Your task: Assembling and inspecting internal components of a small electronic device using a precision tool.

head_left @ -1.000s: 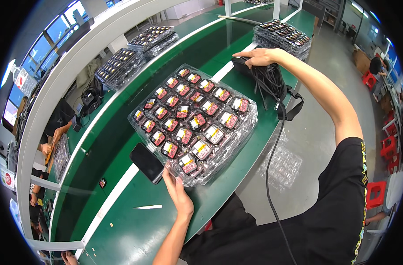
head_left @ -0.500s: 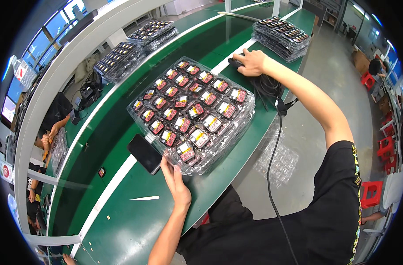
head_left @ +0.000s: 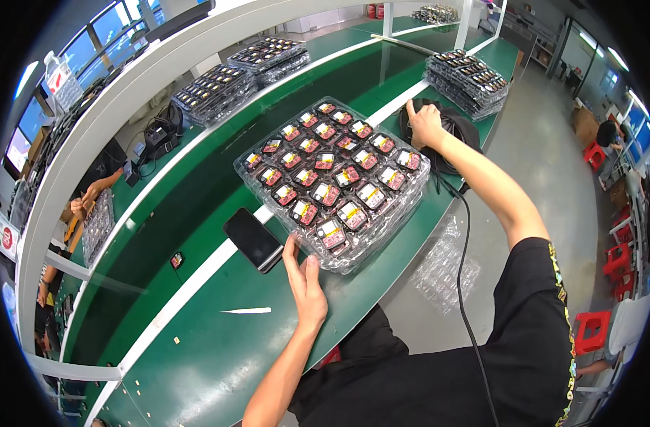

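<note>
A stack of clear plastic trays [head_left: 382,231] lies on the green bench, its top tray filled with rows of small square black-cased electronic parts [head_left: 326,193] bearing red and white faces. My left hand [head_left: 308,290] rests against its near left corner, fingers stretched and apart. Just beyond the tray's far right side, my right hand [head_left: 426,125] is on a black cable bundle [head_left: 458,135], fingers bent around part of it. The undersides of those fingers are hidden. A black phone [head_left: 254,240] lies beside the tray, left of my left hand.
White tweezers [head_left: 246,310] lie on the bench near me. More stacked trays stand at the far right [head_left: 468,82] and across the divider [head_left: 214,92]. A black cable [head_left: 467,285] hangs past the bench edge. Empty clear trays [head_left: 446,267] lie on the floor. Another person's hands [head_left: 90,193] work at the left.
My right hand has drawn back toward the cable bundle, which now sits bunched beside the tray. My left hand stays at the tray corner. The whole view has shifted slightly.
</note>
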Tool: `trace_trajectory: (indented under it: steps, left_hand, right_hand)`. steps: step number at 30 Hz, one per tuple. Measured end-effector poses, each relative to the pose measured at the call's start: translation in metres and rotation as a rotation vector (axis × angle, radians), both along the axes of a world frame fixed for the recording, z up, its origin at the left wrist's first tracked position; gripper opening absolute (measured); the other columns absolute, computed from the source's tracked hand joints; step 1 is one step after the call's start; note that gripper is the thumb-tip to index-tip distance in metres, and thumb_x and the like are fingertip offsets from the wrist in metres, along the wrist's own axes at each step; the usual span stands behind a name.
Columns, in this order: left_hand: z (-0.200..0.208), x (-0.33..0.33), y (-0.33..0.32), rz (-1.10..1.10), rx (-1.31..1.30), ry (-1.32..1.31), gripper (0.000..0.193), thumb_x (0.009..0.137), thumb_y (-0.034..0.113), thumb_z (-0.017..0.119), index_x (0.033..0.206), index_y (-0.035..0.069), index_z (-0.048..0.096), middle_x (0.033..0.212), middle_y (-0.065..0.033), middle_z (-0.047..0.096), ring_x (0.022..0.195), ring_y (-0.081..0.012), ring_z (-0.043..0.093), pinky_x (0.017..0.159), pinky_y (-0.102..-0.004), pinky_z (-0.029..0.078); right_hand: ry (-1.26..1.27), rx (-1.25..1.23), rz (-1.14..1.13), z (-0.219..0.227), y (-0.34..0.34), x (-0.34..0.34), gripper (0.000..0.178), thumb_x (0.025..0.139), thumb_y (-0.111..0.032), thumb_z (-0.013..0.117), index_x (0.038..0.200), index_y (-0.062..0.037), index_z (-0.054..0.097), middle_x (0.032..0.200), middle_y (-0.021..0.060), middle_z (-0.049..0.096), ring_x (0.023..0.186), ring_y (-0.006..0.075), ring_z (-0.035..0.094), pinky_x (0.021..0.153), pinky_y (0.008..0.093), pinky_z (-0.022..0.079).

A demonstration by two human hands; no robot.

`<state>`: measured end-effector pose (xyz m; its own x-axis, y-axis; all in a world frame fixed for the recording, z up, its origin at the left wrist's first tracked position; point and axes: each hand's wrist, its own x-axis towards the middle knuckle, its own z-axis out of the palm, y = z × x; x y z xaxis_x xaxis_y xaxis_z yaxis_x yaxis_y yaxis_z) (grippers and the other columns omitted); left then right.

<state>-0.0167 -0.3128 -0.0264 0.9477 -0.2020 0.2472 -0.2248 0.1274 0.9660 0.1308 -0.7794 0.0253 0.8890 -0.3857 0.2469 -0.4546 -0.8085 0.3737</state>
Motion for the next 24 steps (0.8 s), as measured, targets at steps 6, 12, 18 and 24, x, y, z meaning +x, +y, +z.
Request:
trace_trajectory:
  steps: [6,12,18,24]
  left_hand:
    - [-0.001,0.002,0.002,0.004,0.020,-0.025,0.065,0.114,0.031,0.052,0.165,-0.004,0.034,0.167,-0.0219,0.040,0.158,-0.0326,0.037,0.128,-0.0459,0.030]
    - [0.000,0.002,0.004,-0.009,0.013,-0.003,0.066,0.115,0.031,0.053,0.166,-0.004,0.032,0.170,-0.0222,0.036,0.159,-0.0336,0.035,0.127,-0.0482,0.034]
    - [0.000,0.001,0.000,0.008,-0.007,0.015,0.064,0.115,0.031,0.051,0.166,-0.003,0.032,0.167,-0.0210,0.040,0.156,-0.0322,0.039,0.127,-0.0461,0.032]
    - [-0.001,0.001,0.000,0.029,0.008,0.006,0.063,0.115,0.033,0.050,0.165,-0.003,0.034,0.163,-0.0208,0.046,0.151,-0.0302,0.045,0.127,-0.0425,0.032]
  right_hand:
    - [0.160,-0.047,-0.012,0.011,0.003,-0.011,0.113,0.053,-0.039,0.100,0.150,0.0017,0.059,0.130,0.0256,0.071,0.127,0.0474,0.062,0.116,0.0751,0.041]
    - [0.095,0.061,-0.328,0.030,0.020,-0.014,0.098,0.056,-0.037,0.103,0.139,0.0001,0.066,0.141,0.0262,0.064,0.130,0.0495,0.065,0.097,0.0904,0.044]
    - [0.271,0.007,-0.266,0.041,0.023,-0.017,0.089,0.061,-0.047,0.100,0.133,-0.0019,0.072,0.136,0.0205,0.069,0.128,0.0377,0.069,0.095,0.0680,0.059]
    - [0.245,0.188,-0.147,0.073,0.006,-0.033,0.085,0.066,-0.051,0.092,0.133,-0.0034,0.072,0.138,0.0211,0.068,0.131,0.0378,0.068,0.105,0.0524,0.057]
